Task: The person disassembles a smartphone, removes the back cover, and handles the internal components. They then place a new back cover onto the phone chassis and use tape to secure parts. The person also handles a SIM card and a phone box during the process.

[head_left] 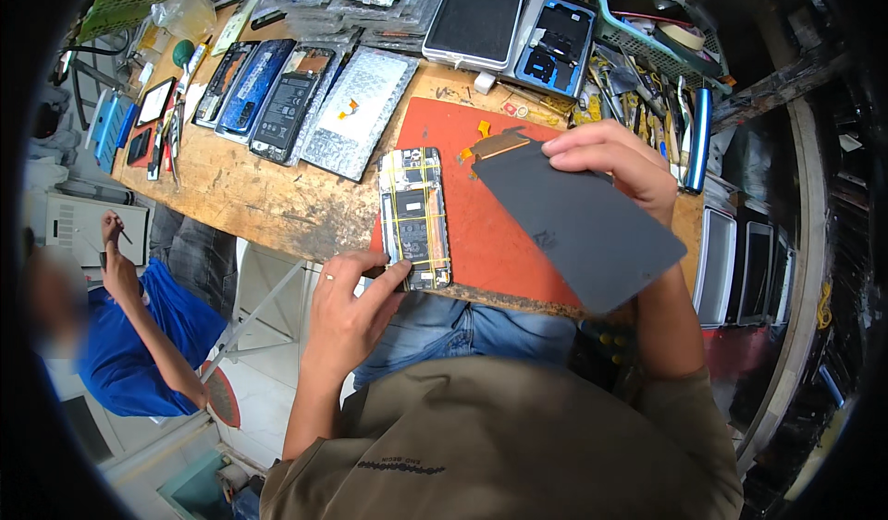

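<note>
Phone frame — left hand touching

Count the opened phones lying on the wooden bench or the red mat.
4: one on the red mat by the left hand, three side by side at upper left. Others may be hidden.

Olive-brown tee, blue jeans, bare forearms, ring on left grip.
</note>
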{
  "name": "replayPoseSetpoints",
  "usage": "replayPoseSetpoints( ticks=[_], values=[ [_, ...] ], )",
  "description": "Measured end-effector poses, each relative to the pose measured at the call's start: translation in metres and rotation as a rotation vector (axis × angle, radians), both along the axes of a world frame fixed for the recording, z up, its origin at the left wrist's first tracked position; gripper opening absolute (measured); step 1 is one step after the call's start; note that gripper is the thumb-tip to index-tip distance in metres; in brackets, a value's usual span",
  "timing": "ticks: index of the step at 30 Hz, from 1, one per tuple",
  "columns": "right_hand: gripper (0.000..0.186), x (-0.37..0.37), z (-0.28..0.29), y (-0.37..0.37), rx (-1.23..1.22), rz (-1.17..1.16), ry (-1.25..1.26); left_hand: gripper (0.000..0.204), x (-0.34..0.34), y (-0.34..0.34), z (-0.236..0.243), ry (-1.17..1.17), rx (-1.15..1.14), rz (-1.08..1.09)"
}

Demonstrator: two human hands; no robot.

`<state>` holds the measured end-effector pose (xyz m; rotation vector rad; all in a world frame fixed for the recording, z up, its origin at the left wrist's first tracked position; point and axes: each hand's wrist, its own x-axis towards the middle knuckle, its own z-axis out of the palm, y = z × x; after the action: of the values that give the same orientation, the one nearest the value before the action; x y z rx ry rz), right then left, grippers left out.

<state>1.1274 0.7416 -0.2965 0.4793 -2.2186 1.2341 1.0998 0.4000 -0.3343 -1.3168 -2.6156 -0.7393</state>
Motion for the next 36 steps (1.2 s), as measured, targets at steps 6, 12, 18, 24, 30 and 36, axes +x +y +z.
replayPoseSetpoints(
  ticks=[6, 12, 18, 24, 30, 36],
  values=[
    [0.025, 0.047, 0.016, -0.016, 0.229, -0.105, 0.031, 0.039, 0.006, 0.009, -0.009, 0.159, 0.122, -0.155],
    [0.024, 0.110, -0.016, -0.020, 0.086, -0.269, -0.155, 0.033, 0.005, 0.036, 0.007, 0.011, 0.028, -0.242],
    [0.021, 0.139, -0.038, -0.032, -0.008, -0.325, -0.196, 0.032, -0.024, 0.071, 0.014, 0.222, -0.005, -0.572],
    [0.023, 0.142, -0.045, -0.037, -0.036, -0.380, -0.121, 0.018, -0.018, 0.087, 0.020, 0.453, -0.243, -0.734],
    [0.023, 0.144, -0.051, -0.037, -0.050, -0.382, -0.135, 0.017, -0.034, 0.092, 0.023, 0.468, -0.280, -0.905],
    [0.023, 0.144, -0.051, -0.036, -0.037, -0.388, -0.120, 0.014, -0.046, 0.103, 0.024, 0.471, -0.216, -1.012]
  ],
)
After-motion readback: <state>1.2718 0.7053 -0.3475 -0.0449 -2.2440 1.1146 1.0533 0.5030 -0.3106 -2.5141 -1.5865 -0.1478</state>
